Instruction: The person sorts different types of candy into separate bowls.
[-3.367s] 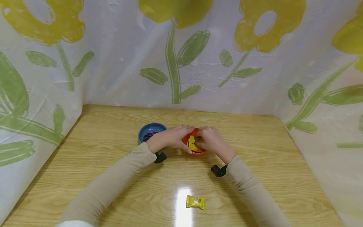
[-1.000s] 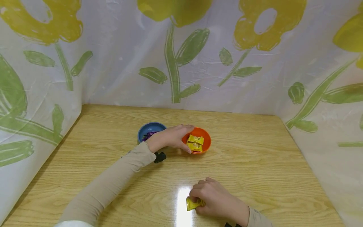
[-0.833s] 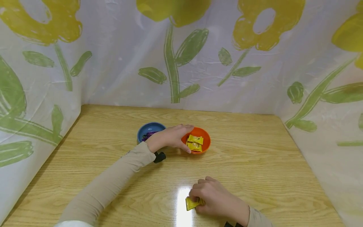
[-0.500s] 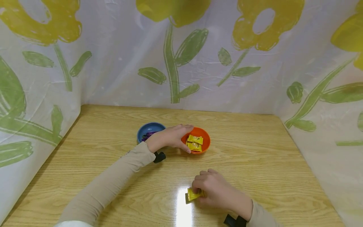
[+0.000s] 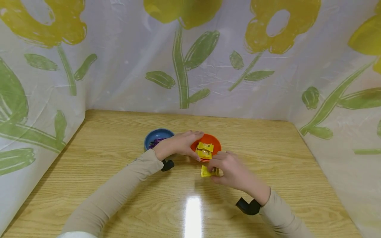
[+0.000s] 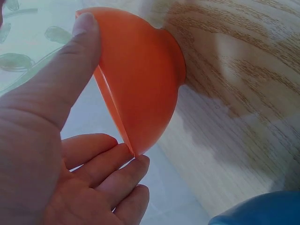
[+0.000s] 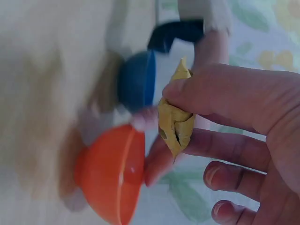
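My right hand [image 5: 232, 172] pinches a yellow-wrapped candy [image 5: 205, 171] between thumb and fingers, above the table just in front of the orange bowl [image 5: 216, 142]. In the right wrist view, the same candy [image 7: 176, 124] is held by its middle, and the orange bowl [image 7: 103, 173] stands upright beyond it. My left hand [image 5: 180, 144] holds that bowl by its rim from the left. Thumb and fingertips [image 6: 140, 161] touch opposite parts of the rim in the left wrist view. Inside the bowl lie several more yellow candies [image 5: 205, 147].
A blue bowl [image 5: 154, 134] with purple-wrapped pieces [image 5: 155, 142] stands left of the orange one, partly hidden behind my left wrist. Black camera mounts [image 5: 249, 206] stick out from both wrists. A flower-printed curtain [image 5: 119, 66] encloses the wooden table [image 5: 268, 145] at back and sides.
My right hand has left the orange bowl, gripped the candy lying near the table's front, and carried it forward to the bowl's near side. My left hand has stayed at the rim.
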{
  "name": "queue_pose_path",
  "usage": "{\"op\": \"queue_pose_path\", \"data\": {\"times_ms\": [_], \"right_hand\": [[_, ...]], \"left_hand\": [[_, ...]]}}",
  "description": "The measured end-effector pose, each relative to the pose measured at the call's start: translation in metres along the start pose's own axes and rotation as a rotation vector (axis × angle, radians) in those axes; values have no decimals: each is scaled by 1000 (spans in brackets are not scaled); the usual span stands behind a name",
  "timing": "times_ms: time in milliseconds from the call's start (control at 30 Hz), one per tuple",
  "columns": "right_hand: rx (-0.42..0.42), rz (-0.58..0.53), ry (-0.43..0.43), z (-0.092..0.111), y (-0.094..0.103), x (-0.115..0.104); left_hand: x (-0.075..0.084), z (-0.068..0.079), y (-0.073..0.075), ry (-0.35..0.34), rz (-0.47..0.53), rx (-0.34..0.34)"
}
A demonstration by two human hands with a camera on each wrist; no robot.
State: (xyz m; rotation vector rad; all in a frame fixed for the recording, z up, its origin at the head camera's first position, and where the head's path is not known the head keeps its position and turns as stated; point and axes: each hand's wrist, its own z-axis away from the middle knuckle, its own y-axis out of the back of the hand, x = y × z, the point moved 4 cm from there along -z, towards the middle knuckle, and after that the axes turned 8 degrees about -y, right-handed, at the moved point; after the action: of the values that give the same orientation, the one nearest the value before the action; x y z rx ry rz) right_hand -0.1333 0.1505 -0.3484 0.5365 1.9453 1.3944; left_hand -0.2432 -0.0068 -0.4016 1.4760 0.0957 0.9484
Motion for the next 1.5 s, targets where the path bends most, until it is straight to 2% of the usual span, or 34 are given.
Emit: {"op": "queue_pose_path", "data": {"times_ms": [233,400,533,667,933,1200,1500], "right_hand": [[49,-16,-57,-31,5,34],[10,-36,-180,-45,-10,61],[-18,-30,-231,-49,-26,73],[1,-19,-220,-48,-36,77],[26,-13,-191,-42,-43,76],[21,-37,-159,-41,-44,76],[33,-49,-154,-43,-37,74]], "left_hand": [[1,1,0,-15,-4,3],[2,1,1,-20,-13,-7],[3,1,0,-24,-22,-7],[5,1,-1,-31,-28,1],[8,1,-3,-21,-21,-7],[7,3,-2,-22,-16,-21],[8,3,-2,-52,-26,-52]]}}
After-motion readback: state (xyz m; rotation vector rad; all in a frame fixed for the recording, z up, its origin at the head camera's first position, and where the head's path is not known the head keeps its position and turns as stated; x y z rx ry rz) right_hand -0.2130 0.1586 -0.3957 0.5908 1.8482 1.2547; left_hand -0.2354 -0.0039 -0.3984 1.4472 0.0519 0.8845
